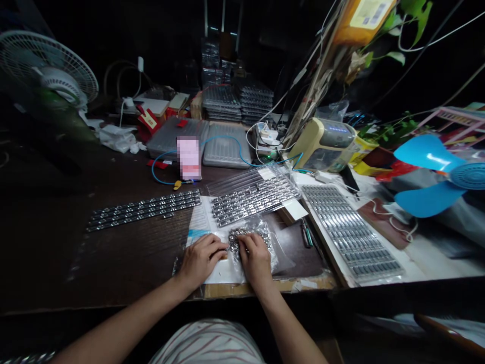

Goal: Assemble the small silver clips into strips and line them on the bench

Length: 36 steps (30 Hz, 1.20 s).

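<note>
Fig.: Bag of small metal parts on a white sheet, directly before me. My right hand lies on the bag, its curled fingers against the parts; my left hand curls just beside it. Whether either hand grips, I cannot tell. The bag is probably light, soft and slippery; hold it by its loose plastic edge. Behind it: a parts tray.
</note>
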Tool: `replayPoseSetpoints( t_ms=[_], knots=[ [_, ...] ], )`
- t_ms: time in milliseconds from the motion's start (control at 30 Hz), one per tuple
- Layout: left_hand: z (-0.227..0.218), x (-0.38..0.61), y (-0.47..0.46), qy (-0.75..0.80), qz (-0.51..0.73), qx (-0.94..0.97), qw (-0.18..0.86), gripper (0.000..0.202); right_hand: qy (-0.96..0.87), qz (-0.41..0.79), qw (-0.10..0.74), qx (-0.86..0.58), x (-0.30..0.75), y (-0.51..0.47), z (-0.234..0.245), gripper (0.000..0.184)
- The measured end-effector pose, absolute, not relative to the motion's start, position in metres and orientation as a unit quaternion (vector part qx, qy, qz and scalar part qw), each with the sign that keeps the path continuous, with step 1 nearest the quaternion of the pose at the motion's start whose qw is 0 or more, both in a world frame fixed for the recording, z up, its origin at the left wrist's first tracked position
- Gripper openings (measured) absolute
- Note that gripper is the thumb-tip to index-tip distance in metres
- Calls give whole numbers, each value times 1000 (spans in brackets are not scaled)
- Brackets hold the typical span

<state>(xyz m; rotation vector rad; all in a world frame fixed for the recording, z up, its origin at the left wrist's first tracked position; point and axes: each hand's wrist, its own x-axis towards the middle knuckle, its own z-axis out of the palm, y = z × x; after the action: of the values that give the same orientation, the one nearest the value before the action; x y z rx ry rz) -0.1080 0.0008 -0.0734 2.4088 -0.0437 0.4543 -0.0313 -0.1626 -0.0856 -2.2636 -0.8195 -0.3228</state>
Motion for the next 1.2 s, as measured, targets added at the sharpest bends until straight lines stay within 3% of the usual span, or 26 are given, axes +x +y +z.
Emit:
replayPoseSetpoints(
  t_ms=[367, 567, 767, 967, 1200],
  knots=[
    [-75, -106, -1, -13, 143, 918, 370, 11, -320, -119, 364, -866, -32, -163, -86, 21],
    [-67, -99, 19, 11, 203, 891, 407, 16, -334, -138, 393, -846, -31, -166, -83, 25],
    [-56, -73, 102, 108, 254, 921, 276, 18, -359, -97, 411, -832, -39, -159, -74, 19],
    [-71, -84, 137, 125, 235, 954, 137, 18, -375, -63, 333, -863, -54, -137, -68, 6],
    [-62, -84, 134, 124, 242, 956, 108, 18, -379, -66, 334, -861, -55, -131, -70, 6]
  ],
)
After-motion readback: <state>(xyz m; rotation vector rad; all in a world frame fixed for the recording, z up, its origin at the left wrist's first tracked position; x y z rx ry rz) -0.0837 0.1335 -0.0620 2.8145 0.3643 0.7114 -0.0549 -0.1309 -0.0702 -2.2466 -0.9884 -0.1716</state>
